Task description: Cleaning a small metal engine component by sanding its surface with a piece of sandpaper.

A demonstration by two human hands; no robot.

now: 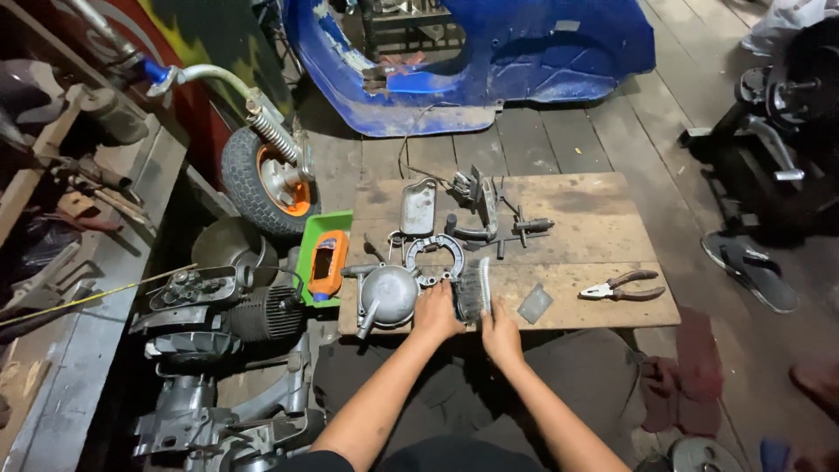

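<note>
On the wooden board (603, 229) that lies across the plank floor, near its front edge, both hands meet at a wire brush (472, 293). That brush is a flat block packed with dark, dense bristles, with a pale narrow back or handle strip running along its right side; it stands roughly on end, tilted slightly. The left hand (434, 313) rests against the brush's left side, fingers curled together over the bristles, and its knuckles also sit just beside a domed grey metal cover (388, 295) with a short tube sticking out toward the board's front left corner. The right hand (500, 330) comes up from below the brush, fingers pressed together around its lower end; whether the thumb pinches the pale strip cannot be told.

Just behind the brush on the board lies a ring-shaped pair of brake shoes (433, 258). Farther back on the board are a small rounded rectangular metal lid (418, 205) and a cluster of dark brackets and bolts (489, 218). To the right of the brush lies a small grey square plate (534, 303), and beyond it, well apart, pliers (622, 286) with reddish-brown handles. Off the board's left edge sit an orange tool in green packaging (325, 258) and a finned engine block (262, 313). Behind the board stands a blue scooter body (489, 61).
</note>
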